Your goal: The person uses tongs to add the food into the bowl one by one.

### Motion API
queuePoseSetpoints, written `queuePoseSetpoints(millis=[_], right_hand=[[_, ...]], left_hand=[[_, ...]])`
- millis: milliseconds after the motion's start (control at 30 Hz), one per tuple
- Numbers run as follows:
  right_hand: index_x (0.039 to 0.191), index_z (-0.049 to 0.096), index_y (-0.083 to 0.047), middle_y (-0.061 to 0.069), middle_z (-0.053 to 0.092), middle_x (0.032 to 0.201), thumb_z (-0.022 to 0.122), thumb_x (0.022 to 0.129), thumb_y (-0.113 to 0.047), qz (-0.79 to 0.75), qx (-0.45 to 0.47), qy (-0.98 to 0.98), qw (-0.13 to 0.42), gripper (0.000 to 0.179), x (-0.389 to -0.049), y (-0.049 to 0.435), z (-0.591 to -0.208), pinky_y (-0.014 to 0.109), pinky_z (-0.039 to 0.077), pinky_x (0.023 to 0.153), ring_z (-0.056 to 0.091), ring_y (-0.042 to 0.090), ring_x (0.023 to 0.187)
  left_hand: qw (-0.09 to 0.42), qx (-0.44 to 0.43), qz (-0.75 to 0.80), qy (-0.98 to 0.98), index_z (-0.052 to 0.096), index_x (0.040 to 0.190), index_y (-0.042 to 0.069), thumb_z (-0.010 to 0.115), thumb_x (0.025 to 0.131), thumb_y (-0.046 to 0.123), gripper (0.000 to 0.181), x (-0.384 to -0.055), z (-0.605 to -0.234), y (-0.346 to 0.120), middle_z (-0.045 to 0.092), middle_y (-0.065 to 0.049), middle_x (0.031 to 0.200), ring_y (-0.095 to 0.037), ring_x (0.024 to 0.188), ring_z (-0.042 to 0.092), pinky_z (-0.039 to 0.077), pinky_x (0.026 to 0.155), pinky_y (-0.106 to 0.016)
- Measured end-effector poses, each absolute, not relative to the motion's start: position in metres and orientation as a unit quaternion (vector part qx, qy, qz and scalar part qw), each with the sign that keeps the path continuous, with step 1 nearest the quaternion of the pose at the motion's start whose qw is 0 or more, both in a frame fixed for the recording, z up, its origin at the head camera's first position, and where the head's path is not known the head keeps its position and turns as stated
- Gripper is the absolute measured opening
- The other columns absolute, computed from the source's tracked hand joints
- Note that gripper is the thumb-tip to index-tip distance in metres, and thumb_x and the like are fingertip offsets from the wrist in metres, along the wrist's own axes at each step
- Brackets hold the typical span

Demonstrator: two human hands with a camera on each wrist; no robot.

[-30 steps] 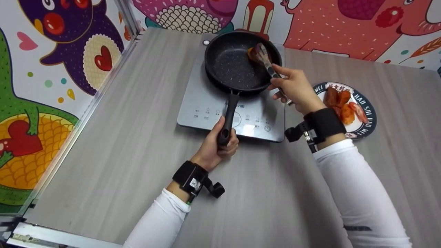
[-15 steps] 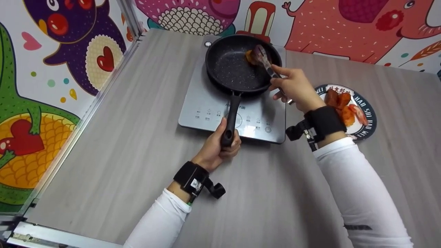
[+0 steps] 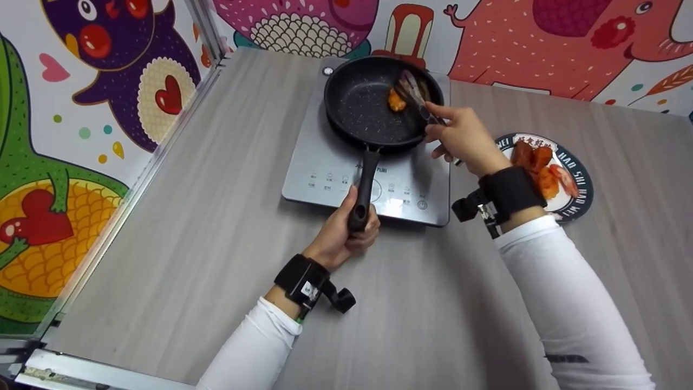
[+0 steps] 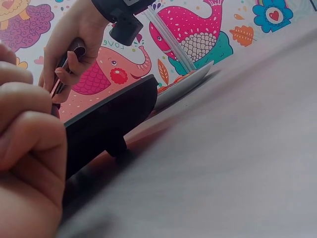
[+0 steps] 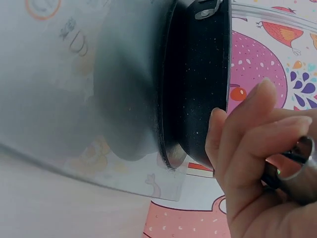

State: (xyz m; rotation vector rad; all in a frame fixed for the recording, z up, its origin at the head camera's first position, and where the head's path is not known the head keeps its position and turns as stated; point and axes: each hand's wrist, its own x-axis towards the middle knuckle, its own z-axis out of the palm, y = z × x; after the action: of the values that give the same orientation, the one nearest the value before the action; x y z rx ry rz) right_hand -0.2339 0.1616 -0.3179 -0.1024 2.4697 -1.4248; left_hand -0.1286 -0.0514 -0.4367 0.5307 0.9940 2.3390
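My left hand [image 3: 344,233] grips the black handle [image 3: 367,173] of a speckled frying pan [image 3: 360,111], which is over a silver induction cooktop [image 3: 306,168]. Inside the pan, on its right side, lies an orange piece of food [image 3: 397,101]. My right hand [image 3: 466,138] holds a pair of tongs [image 3: 416,92] above the pan's right rim. The tongs' tips are spread beside the orange piece and overlap its upper edge from this view; contact cannot be made out. In the right wrist view, curled fingers [image 5: 247,148] surround the tongs' metal end [image 5: 297,183].
A round plate [image 3: 582,187] with a dark lettered rim stands right of the cooktop, holding several reddish-orange food pieces [image 3: 548,181]. Painted wall panels [image 3: 503,43] border the back and left. A metal rail [image 3: 103,368] runs along the table's near left edge.
The tongs' tips have spread apart, and the orange piece, mostly covered by them before, now lies exposed in the pan. My left hand keeps its grip on the handle.
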Motion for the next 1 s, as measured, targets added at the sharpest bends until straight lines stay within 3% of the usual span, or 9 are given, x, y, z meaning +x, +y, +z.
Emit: queuePoseSetpoints(millis=[333,533,767,1000], right_hand=[[0.134,0.036,-0.033,0.014,0.058,0.104,0.054,0.090,-0.026,-0.429,-0.040,0.895,0.113,0.048,-0.228,0.168,-0.321,0.023,0.039,0.037,0.057,0.017,0.052],[0.134,0.038,-0.032,0.014,0.059,0.100,0.059,0.086,-0.033,-0.438,-0.031,0.896,0.070,0.052,-0.223,0.177,-0.333,0.025,0.039,0.035,0.053,0.014,0.045],[0.139,0.031,-0.022,0.022,0.057,0.092,0.056,0.088,-0.023,-0.490,-0.016,0.871,0.009,0.057,-0.193,0.177,-0.333,0.022,0.037,0.032,0.047,0.009,0.038],[0.135,0.040,-0.014,0.026,0.059,0.076,0.052,0.087,-0.014,-0.491,-0.013,0.871,-0.013,0.050,-0.162,0.168,-0.335,0.020,0.034,0.031,0.043,0.007,0.037]], left_hand=[[0.276,0.193,0.866,0.371,0.046,0.063,0.012,0.024,0.091,0.057,0.057,-0.129,-0.437,-0.051,0.031,0.006,0.048,-0.009,0.039,0.019,0.012,0.037,-0.025],[0.273,0.197,0.863,0.377,0.046,0.062,0.013,0.022,0.091,0.057,0.058,-0.129,-0.436,-0.050,0.030,0.006,0.048,-0.009,0.038,0.018,0.013,0.036,-0.025],[0.275,0.193,0.863,0.378,0.046,0.062,0.013,0.022,0.092,0.056,0.058,-0.129,-0.437,-0.049,0.030,0.007,0.048,-0.009,0.038,0.017,0.013,0.036,-0.024],[0.261,0.200,0.877,0.350,0.050,0.071,0.008,0.027,0.095,0.049,0.053,-0.129,-0.438,-0.052,0.035,0.008,0.048,-0.010,0.039,0.017,0.012,0.037,-0.025]])
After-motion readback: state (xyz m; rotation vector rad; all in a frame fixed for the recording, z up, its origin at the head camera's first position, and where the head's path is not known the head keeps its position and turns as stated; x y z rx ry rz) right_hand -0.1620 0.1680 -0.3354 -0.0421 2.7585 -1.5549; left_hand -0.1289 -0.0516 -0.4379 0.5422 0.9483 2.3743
